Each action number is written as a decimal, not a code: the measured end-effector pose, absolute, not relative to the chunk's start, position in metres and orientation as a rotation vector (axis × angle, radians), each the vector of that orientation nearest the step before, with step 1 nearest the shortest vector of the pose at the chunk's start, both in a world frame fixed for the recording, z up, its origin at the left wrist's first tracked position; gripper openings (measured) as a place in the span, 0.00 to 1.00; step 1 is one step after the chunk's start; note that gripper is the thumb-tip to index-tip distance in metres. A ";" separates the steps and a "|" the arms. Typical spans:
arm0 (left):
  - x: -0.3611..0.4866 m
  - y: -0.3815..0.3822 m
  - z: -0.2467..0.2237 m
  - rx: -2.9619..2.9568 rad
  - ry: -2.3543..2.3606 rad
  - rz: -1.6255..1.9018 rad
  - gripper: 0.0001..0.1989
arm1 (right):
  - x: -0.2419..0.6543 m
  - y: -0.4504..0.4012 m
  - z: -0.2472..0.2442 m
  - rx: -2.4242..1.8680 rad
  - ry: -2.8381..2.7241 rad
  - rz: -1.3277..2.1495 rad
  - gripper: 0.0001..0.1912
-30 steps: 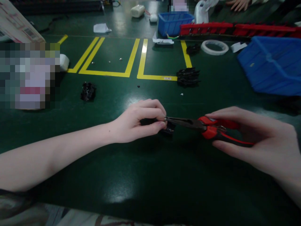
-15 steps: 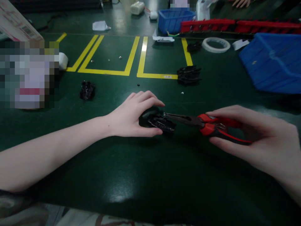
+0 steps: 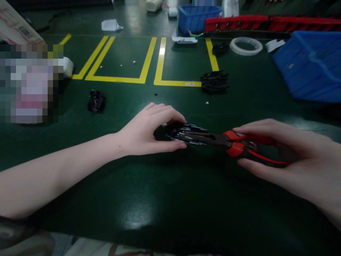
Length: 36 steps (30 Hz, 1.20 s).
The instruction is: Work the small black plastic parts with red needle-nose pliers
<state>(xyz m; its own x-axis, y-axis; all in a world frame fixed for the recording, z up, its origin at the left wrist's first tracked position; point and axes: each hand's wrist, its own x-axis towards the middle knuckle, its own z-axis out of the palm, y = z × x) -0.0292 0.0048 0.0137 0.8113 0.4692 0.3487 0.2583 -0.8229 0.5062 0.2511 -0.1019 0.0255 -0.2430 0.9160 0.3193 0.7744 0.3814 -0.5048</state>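
Note:
Between the thumb and fingers of my left hand point(image 3: 153, 131) is a black plastic part point(image 3: 195, 128) with long ridges, held just over the green table point(image 3: 170, 192). My right hand point(image 3: 295, 153) grips needle-nose pliers point(image 3: 236, 144) with red and black handles. The pliers' dark jaws lie over the part, their tips near its left end by my left fingers. Whether the tips pinch anything small there I cannot tell. Beyond my hands lie a similar black part point(image 3: 215, 81) and another black piece point(image 3: 96, 101).
Yellow tape lines point(image 3: 117, 79) mark the table. At the right stands a large blue bin point(image 3: 311, 67), with a smaller blue basket point(image 3: 198, 19) and a red strip point(image 3: 239, 23) behind. A white tape roll point(image 3: 246, 46) and small metal bits point(image 3: 134, 62) lie about.
The black part has turned in my left hand, so its ridged inside faces up. The pliers' jaws have moved left and down over it. The view has shifted slightly.

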 end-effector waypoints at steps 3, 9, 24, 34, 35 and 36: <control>-0.029 0.004 0.014 2.576 0.563 0.661 0.20 | 0.252 -0.105 0.028 -1.473 -2.044 0.302 0.18; -0.028 0.005 0.013 2.607 0.544 0.626 0.19 | 0.266 -0.100 0.023 -1.527 -1.987 0.186 0.23; -0.028 0.001 0.014 2.588 0.632 0.586 0.17 | 0.260 -0.099 0.020 -1.427 -2.059 0.260 0.21; -0.027 0.000 0.013 2.649 0.615 0.376 0.18 | 0.255 -0.101 0.023 -1.397 -2.117 0.221 0.21; -0.027 0.000 0.013 2.654 0.603 0.379 0.17 | 0.254 -0.101 0.023 -1.398 -2.133 0.217 0.21; -0.027 0.000 0.013 2.658 0.590 0.380 0.17 | 0.253 -0.101 0.023 -1.400 -2.143 0.216 0.21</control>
